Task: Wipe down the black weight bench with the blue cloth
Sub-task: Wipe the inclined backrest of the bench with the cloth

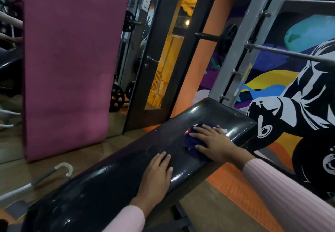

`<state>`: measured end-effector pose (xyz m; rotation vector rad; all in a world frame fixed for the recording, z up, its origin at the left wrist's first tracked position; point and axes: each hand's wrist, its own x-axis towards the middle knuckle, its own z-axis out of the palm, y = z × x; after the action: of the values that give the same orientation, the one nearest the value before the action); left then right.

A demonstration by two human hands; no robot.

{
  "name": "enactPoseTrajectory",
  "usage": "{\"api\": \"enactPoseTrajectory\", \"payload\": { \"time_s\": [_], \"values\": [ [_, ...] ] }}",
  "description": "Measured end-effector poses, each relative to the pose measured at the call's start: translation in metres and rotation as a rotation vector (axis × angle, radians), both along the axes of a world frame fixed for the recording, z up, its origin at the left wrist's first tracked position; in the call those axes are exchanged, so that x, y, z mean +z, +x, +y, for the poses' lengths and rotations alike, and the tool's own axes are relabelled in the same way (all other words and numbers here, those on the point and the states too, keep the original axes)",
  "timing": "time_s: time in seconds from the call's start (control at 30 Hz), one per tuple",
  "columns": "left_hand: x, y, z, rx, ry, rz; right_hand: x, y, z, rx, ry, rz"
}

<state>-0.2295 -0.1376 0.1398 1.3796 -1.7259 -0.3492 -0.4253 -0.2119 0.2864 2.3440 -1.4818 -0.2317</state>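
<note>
The black padded weight bench (126, 159) runs diagonally from the lower left to the upper right of the head view. A crumpled dark blue cloth (190, 141) with red and white patches lies on the bench near its far end. My right hand (212, 141) presses flat on top of the cloth, fingers spread over it. My left hand (155, 175) rests palm down on the bare bench pad closer to me, holding nothing. Both arms wear pink ribbed sleeves.
A pink mat (72, 65) leans upright at the left. A grey rack with a barbell (290, 54) stands beyond the bench's far end, before a painted wall. A dark door (163, 68) is behind. A grey curved handle (54, 173) lies on the wooden floor.
</note>
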Motion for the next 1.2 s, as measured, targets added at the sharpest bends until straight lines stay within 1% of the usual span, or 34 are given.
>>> {"api": "enactPoseTrajectory", "payload": {
  "time_s": [0.1, 0.17, 0.3, 0.37, 0.43, 0.5, 0.57, 0.63, 0.67, 0.8, 0.87, 0.93, 1.0, 1.07, 1.13, 1.2],
  "values": [
    [0.003, -0.001, 0.005, -0.016, 0.037, -0.008, 0.002, 0.011, -0.003, -0.143, -0.047, -0.001],
    [0.005, -0.003, 0.005, -0.004, 0.052, -0.023, -0.014, 0.031, 0.002, -0.158, -0.029, 0.014],
    [0.004, -0.004, 0.009, 0.002, 0.080, -0.032, -0.047, 0.044, 0.028, 0.013, 0.041, 0.026],
    [0.003, -0.003, 0.013, 0.004, 0.091, -0.039, -0.042, 0.031, 0.037, 0.085, 0.085, 0.043],
    [0.001, -0.002, 0.019, 0.007, 0.089, -0.040, -0.030, 0.013, 0.038, 0.107, 0.108, 0.034],
    [-0.002, 0.000, 0.026, -0.006, 0.096, -0.032, -0.017, 0.000, 0.032, 0.041, 0.069, -0.003],
    [-0.005, 0.003, 0.032, -0.015, 0.095, -0.026, -0.011, 0.001, 0.021, -0.071, 0.008, -0.028],
    [-0.007, 0.004, 0.035, -0.015, 0.089, -0.023, -0.019, 0.018, 0.017, -0.142, -0.038, -0.042],
    [-0.008, 0.004, 0.036, -0.015, 0.087, -0.021, -0.027, 0.027, 0.019, -0.143, -0.048, -0.050],
    [-0.013, 0.008, 0.039, -0.001, 0.062, -0.016, -0.068, 0.050, 0.050, 0.034, 0.009, -0.045],
    [-0.016, 0.012, 0.042, -0.001, 0.059, -0.019, -0.073, 0.039, 0.064, 0.125, 0.058, -0.012],
    [-0.020, 0.017, 0.044, -0.008, 0.060, -0.025, -0.063, 0.019, 0.065, 0.158, 0.071, -0.003],
    [-0.023, 0.021, 0.044, -0.022, 0.070, -0.011, -0.047, 0.001, 0.052, 0.087, 0.004, -0.050],
    [-0.024, 0.023, 0.044, -0.030, 0.079, 0.002, -0.028, -0.004, 0.031, -0.055, -0.059, -0.100],
    [-0.026, 0.022, 0.044, -0.013, 0.078, 0.020, -0.022, 0.010, 0.014, -0.166, -0.085, -0.104],
    [-0.026, 0.021, 0.044, 0.008, 0.078, 0.031, -0.032, 0.037, 0.010, -0.171, -0.073, -0.078]
  ]
}}
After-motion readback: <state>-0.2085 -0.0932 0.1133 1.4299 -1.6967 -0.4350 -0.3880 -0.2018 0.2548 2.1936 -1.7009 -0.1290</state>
